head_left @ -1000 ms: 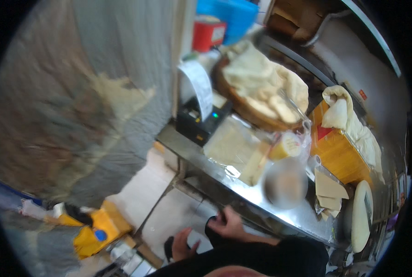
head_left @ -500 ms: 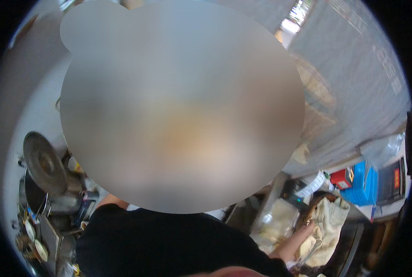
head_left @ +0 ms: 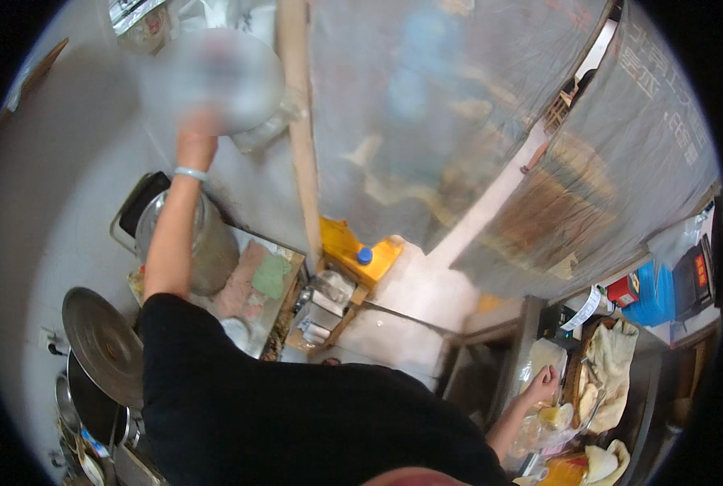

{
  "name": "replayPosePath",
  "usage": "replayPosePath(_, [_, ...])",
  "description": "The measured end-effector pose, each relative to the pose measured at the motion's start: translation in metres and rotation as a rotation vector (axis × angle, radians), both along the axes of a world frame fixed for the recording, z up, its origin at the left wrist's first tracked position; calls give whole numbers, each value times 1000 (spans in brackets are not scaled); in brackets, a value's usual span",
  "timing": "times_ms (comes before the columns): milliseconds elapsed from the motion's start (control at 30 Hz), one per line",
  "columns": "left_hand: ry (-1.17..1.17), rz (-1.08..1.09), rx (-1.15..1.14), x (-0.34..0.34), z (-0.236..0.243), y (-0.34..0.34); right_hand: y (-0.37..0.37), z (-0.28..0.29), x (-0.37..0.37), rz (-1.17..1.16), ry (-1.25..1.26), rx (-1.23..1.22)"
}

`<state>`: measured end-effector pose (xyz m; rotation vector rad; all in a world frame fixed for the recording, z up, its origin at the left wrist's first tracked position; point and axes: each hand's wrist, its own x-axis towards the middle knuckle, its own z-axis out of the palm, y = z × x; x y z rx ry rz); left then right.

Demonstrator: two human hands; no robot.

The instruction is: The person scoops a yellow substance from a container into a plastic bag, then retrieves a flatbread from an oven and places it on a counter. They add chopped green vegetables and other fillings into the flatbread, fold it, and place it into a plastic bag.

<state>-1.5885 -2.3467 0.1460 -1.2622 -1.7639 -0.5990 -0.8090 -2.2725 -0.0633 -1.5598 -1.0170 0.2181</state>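
My left arm, with a pale bangle (head_left: 191, 173) at the wrist, stretches far up along the wall. My left hand (head_left: 199, 128) is near hanging plastic bags (head_left: 270, 130); a blurred patch hides its fingers. At the right, my right hand (head_left: 546, 384) has its fingers curled in, and whatever they may hold is hidden. It hovers over a clear plastic container (head_left: 546, 356), beside a basket (head_left: 576, 368) lined with pale cloth (head_left: 612, 364). Tongs (head_left: 595, 401) appear to lie at that cloth, next to pale flat pieces.
Below my left arm, a large metal pot (head_left: 211, 251) stands on a small table (head_left: 288, 279) with pink and green cloths. Farther left are a round lid (head_left: 102, 344) and a dark pot (head_left: 90, 397). A yellow jug (head_left: 381, 263) stands by a wooden post (head_left: 300, 162). Plastic curtains (head_left: 426, 105) hang ahead.
My right hand has drawn back from the cloth-lined basket toward the clear container. My left arm now shows raised along the wall; earlier most of it was hidden by a large blur.
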Motion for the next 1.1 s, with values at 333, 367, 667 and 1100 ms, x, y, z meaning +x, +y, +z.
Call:
replayPosePath(333, [52, -254, -113, -31, 7, 8, -63, -21, -80, 141, 255, -84])
replayPosePath(367, [26, -254, -104, -43, -1, 9, -66, -18, -85, 160, 290, -121])
replayPosePath(667, [-495, -311, -89, -31, 45, -20, -80, 18, -148, 176, 331, -128])
replayPosePath(1100, [-1052, -693, 23, 7, 86, -27, -83, 27, -182, 220, 375, -111])
